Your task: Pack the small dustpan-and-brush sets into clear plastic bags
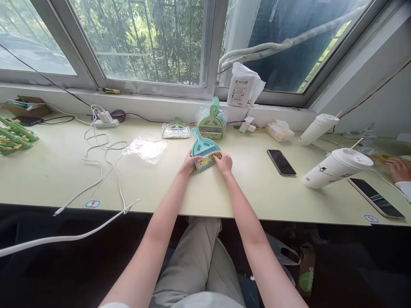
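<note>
"Windows [138, 38] backed the surface [144, 184]. Where was the dustpan [203, 144]?"
"Tilted near the stack [212, 122], left hand [189, 164] pinching its left edge, right hand [224, 162] its right."
"Which step?"
"Handling its label [207, 160], seemingly; next called for a steady pinch."

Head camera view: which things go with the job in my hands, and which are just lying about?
Likely part of the job:
turquoise dustpan set, in your left hand and right hand
similar sets stacked behind
wrapped green set
clear plastic film

Apparently just lying about:
two phones
two lidded cups
tissue pack
power strip
</note>
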A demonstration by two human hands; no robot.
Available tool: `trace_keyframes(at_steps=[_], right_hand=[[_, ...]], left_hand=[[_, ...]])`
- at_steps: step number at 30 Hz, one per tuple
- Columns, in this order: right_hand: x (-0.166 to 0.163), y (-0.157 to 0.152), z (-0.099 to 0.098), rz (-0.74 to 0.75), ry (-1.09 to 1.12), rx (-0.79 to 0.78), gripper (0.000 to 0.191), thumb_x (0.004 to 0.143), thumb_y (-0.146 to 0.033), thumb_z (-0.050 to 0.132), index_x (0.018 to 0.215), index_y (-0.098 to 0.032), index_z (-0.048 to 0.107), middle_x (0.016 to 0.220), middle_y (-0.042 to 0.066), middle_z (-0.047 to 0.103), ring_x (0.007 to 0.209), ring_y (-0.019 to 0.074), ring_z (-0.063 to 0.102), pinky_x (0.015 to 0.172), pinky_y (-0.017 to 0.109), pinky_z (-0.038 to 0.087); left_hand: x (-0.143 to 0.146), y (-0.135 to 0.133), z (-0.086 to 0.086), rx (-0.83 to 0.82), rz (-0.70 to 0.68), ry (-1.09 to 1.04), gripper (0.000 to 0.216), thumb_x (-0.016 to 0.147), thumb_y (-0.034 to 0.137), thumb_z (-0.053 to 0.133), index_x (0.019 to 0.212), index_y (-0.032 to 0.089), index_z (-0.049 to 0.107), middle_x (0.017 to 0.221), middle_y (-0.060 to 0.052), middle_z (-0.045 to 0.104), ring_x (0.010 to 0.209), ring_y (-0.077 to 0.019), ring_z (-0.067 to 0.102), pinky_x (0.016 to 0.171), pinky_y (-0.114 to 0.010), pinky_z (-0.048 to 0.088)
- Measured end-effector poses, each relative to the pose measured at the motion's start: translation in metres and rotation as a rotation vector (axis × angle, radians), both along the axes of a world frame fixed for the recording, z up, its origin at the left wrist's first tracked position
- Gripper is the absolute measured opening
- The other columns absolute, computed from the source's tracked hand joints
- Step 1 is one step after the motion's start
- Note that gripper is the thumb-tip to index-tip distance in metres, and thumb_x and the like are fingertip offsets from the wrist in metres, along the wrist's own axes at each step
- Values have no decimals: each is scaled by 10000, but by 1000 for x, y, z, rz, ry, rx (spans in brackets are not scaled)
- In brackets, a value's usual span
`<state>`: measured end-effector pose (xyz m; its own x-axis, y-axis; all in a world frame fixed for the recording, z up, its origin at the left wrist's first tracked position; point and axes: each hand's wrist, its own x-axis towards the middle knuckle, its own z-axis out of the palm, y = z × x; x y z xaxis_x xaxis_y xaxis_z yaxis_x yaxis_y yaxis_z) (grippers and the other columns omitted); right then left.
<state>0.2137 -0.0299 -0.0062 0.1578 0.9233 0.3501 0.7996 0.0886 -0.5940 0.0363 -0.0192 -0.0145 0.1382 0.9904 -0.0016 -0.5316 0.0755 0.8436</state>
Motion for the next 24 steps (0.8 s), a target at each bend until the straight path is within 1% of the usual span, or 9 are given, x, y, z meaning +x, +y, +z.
trace_keyframes(at_steps=[3,5,8,10,13,15,16,20,24], right_hand=[[-1,-3,-1,1,68,27,221,832,-311,583,1018,-203,632,975,93,673,972,243,560,878,369,412],[-2,-6,1,-21,144,65,251,821,-291,589,1057,-208,610,1074,103,645,1069,257,525,943,410,389],[-6,-13,4,-135,374,199,523,755,-287,659,1239,-207,479,1366,142,456,1302,273,352,1048,453,327],[-11,-16,6,-140,660,226,664,723,-315,692,1304,-217,385,1446,145,356,1355,251,301,1066,434,343],[-20,-18,4,124,1158,30,567,720,-345,693,1212,-241,430,1320,98,517,1213,212,504,965,391,475],[-25,-18,2,265,1378,-106,450,702,-297,707,1094,-237,492,1169,52,624,1051,190,613,876,362,536],[-26,-18,1,285,1445,-143,405,688,-253,715,1039,-231,513,1107,33,652,988,179,640,845,344,553],[-26,-18,0,284,1576,-200,369,631,-79,709,932,-215,545,969,-5,697,893,147,673,799,272,573],[-25,-20,2,334,1593,-217,342,641,-49,698,917,-205,570,931,-5,711,882,144,681,786,252,586]], left_hand=[[3,-2,0,18,-19,24,717,479,44,763,1128,209,504,927,-29,666,897,-235,651,893,-448,493],[4,-4,1,27,-4,27,705,477,30,747,1117,213,515,923,-26,665,905,-239,647,892,-457,494],[6,-7,5,47,17,21,661,501,53,748,1108,206,533,990,-46,664,970,-257,634,917,-477,481],[6,-9,8,68,33,13,661,514,80,764,1123,201,538,1054,-64,658,1027,-273,618,940,-487,468],[7,-13,14,117,24,12,695,538,125,786,1177,212,528,1128,-78,642,1089,-286,594,965,-489,455],[7,-15,16,144,-7,23,696,561,159,790,1202,215,526,1142,-86,638,1095,-293,593,962,-490,458],[7,-15,17,152,-16,28,689,575,176,788,1211,215,526,1136,-88,639,1087,-296,597,955,-491,463],[5,-14,15,135,13,18,671,621,227,775,1240,223,516,1063,-79,656,1014,-297,629,916,-489,489],[5,-11,13,98,56,17,663,621,248,783,1229,223,520,1037,-76,663,969,-291,644,890,-485,506]])
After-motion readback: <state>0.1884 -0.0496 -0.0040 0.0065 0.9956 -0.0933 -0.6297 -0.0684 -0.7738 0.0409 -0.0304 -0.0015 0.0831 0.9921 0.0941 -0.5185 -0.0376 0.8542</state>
